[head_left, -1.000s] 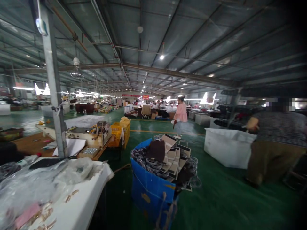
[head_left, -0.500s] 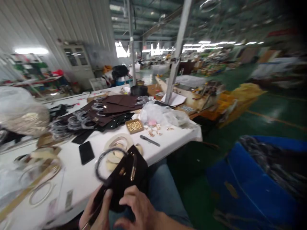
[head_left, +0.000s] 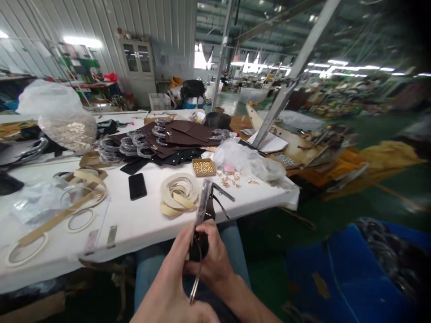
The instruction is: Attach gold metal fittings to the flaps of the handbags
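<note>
Over my lap, at the table's front edge, I hold a small black handbag, now seen nearly edge-on. Its round handle, wrapped in clear plastic, points up and away from me. My left hand grips the near left side of the bag. Around the right side, the fingers of my right hand are closed, with the thumb near the top edge. A thin strap with a shiny metal end hangs toward me between the hands. Much of the bag is hidden by my hands.
On the white table lie a cream tape roll, a phone, a box of gold studs, a grey cutter and dark brown bag pieces. A blue bin stands right.
The bag has turned from showing its broad face to nearly edge-on. My right hand, earlier loose with fingers apart near it, now grips it. The camera view has swung left.
</note>
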`<state>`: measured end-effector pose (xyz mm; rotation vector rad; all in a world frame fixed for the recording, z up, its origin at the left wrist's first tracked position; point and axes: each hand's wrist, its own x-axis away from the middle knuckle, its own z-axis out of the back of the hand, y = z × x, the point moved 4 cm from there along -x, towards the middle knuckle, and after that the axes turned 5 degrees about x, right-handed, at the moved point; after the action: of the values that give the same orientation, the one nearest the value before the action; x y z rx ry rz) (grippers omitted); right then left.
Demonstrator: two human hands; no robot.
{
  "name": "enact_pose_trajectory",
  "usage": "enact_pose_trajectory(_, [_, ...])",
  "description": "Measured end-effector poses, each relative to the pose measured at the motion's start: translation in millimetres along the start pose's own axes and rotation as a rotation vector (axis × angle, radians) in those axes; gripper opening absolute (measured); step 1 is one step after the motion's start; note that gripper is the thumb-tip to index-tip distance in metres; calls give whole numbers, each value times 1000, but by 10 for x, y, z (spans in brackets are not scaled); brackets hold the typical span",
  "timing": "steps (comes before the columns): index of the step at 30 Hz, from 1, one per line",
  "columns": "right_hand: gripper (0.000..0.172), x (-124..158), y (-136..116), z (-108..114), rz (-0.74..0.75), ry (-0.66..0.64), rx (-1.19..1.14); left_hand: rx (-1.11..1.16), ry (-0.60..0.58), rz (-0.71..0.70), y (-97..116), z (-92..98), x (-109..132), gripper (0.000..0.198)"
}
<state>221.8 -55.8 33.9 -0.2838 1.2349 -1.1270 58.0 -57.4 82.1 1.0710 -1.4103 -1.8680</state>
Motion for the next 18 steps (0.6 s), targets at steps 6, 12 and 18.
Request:
enact_pose_trajectory(6, [59, 65, -193, 327, 53, 79, 161, 73, -103, 21, 3, -15, -139, 113])
enact_pose_trajectory(12, [54, -20, -445, 579, 105, 112, 235, 382, -10, 192, -17, -109, -331, 86])
enact_pose_trajectory(18, [49, -203, -692, 864, 124, 129, 249, 416, 8, 111, 344, 459, -65, 108])
